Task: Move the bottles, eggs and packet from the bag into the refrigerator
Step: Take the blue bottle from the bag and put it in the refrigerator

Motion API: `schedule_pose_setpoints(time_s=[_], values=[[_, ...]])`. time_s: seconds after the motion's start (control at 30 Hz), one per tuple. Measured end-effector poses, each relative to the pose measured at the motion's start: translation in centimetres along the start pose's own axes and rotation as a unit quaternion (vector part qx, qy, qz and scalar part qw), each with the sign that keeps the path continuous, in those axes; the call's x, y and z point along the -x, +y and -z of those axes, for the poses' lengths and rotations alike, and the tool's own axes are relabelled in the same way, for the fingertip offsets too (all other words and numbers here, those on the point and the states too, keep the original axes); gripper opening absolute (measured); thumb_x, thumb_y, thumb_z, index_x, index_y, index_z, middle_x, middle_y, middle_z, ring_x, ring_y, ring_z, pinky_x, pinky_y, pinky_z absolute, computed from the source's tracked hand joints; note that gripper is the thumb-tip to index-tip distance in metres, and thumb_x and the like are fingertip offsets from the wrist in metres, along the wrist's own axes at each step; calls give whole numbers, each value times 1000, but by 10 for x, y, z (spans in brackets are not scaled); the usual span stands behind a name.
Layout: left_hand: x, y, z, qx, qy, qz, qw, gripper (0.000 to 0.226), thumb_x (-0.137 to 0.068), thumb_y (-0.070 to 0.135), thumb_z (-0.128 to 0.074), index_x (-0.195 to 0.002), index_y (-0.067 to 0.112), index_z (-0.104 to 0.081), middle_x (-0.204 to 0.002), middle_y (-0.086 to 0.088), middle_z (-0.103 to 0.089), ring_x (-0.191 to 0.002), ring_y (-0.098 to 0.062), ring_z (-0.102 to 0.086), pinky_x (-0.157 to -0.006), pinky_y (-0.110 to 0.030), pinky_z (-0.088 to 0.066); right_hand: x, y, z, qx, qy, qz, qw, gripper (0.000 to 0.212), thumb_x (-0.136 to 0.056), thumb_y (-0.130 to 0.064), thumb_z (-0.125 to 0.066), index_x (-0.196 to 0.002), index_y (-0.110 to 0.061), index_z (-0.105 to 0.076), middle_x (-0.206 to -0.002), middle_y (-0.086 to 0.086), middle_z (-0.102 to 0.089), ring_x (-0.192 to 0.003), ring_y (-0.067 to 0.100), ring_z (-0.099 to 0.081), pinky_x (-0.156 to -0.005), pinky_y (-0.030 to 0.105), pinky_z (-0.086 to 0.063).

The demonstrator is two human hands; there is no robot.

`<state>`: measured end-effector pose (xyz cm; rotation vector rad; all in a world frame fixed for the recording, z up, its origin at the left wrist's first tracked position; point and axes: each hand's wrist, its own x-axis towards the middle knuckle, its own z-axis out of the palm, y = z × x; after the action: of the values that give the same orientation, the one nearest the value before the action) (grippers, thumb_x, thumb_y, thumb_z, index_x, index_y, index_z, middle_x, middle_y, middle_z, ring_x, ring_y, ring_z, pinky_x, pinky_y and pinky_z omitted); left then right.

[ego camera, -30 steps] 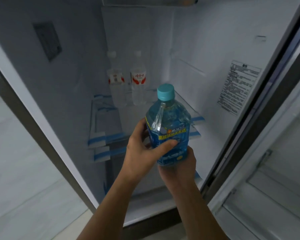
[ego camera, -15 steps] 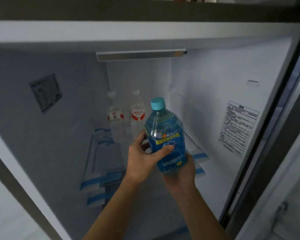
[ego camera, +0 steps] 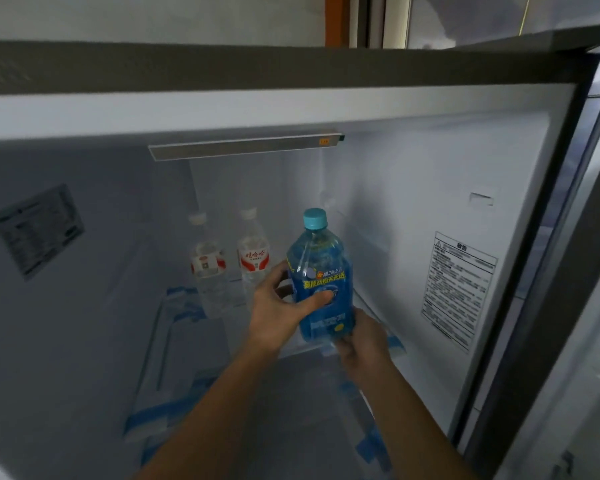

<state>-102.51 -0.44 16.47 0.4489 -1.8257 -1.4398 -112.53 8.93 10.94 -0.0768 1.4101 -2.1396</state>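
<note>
The left hand (ego camera: 278, 313) wraps the label of the upright blue bottle (ego camera: 321, 282) and the right hand (ego camera: 361, 337) cups its base, presumably sharing the weight, over the refrigerator (ego camera: 430, 188) shelf (ego camera: 187, 341) near two clear bottles (ego camera: 207, 268).

Three bottles: one blue bottle (ego camera: 321, 282), near right; two clear water bottles (ego camera: 207, 271) (ego camera: 253, 261), far left. Two hands: left hand (ego camera: 278, 313), right hand (ego camera: 364, 344). Two printed labels (ego camera: 37, 230) (ego camera: 459, 289), one per side wall. One light bar (ego camera: 243, 148).
</note>
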Motion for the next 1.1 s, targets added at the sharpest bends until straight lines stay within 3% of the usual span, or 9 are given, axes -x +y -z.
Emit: schedule_pose_setpoints(time_s=[0.1, 0.2, 0.27, 0.37, 0.43, 0.6, 0.83, 1.0, 1.1], values=[[-11, -11, -1, -28, 1, 8, 1000, 74, -58, 35, -90, -124, 23, -61, -115, 16, -66, -110, -9, -63, -95, -40, -56, -13, 4, 15, 213, 20, 151, 965, 22, -97, -13, -55, -102, -17, -76, -102, 5, -76, -100, 23, -70, -95, 44, -55], [-22, -22, -2, -41, 6, 22, 999, 83, -52, 45, -89, -126, 19, -61, -117, 10, -68, -109, -14, -65, -92, -45, -58, -12, 16, 30, 403, 7, 271, 874, 34, -96, -10, -59, -130, -10, -64, -128, 5, -67, -120, 18, -61, -103, 29, -47], [-28, -29, -3, -40, 8, 33, 999, 87, -49, 48, -89, -126, 20, -61, -117, 9, -68, -110, -16, -65, -91, -47, -58, -11, 26, 40, 494, 9, 319, 808, 41, -93, -14, -64, -134, -9, -60, -131, 8, -64, -123, 22, -59, -104, 27, -42], [-37, -39, -6, -60, 13, 38, 997, 85, -51, 45, -92, -126, 21, -61, -115, 10, -68, -106, -13, -65, -88, -42, -60, -14, 40, 47, 606, 8, 367, 706, 47, -89, -32, -66, -130, -10, -63, -128, 9, -67, -124, 27, -59, -104, 36, -43], [-43, -44, -9, -75, 13, 35, 997, 78, -57, 35, -93, -126, 21, -60, -113, 11, -67, -104, -11, -65, -87, -38, -60, -18, 44, 48, 637, 22, 376, 673, 52, -85, -41, -63, -127, -11, -66, -127, 6, -68, -124, 27, -60, -104, 43, -47], [-56, -55, -15, -63, 30, 51, 996, 72, -65, 32, -91, -128, 20, -57, -111, 12, -65, -103, -8, -64, -89, -38, -59, -20, 48, 48, 675, 45, 388, 626, 54, -87, -49, -48, -122, -13, -70, -124, 7, -70, -120, 25, -63, -104, 42, -45], [-62, -67, -21, -75, 26, 45, 996, 61, -79, 29, -82, -132, 22, -52, -115, 9, -65, -113, -15, -64, -93, -38, -58, -22, 48, 50, 683, 40, 388, 618, 52, -88, -47, -46, -121, -15, -71, -126, 6, -69, -121, 24, -63, -105, 42, -45], [-46, -90, -17, -262, 5, -9, 965, 103, -66, 44, -87, -150, 21, -31, -138, -4, -55, -122, -24, -58, -99, -46, -53, -25, 50, 51, 684, 42, 392, 614, 51, -88, -48, -47, -120, -16, -72, -125, 6, -70, -120, 24, -63, -106, 42, -45], [-43, -87, -20, -314, 9, -35, 949, 110, -64, 40, -90, -150, 11, -30, -141, -12, -50, -127, -29, -53, -101, -48, -51, -26, 52, 51, 680, 48, 398, 614, 51, -88, -47, -47, -119, -16, -72, -125, 6, -70, -119, 24, -64, -105, 43, -45]])
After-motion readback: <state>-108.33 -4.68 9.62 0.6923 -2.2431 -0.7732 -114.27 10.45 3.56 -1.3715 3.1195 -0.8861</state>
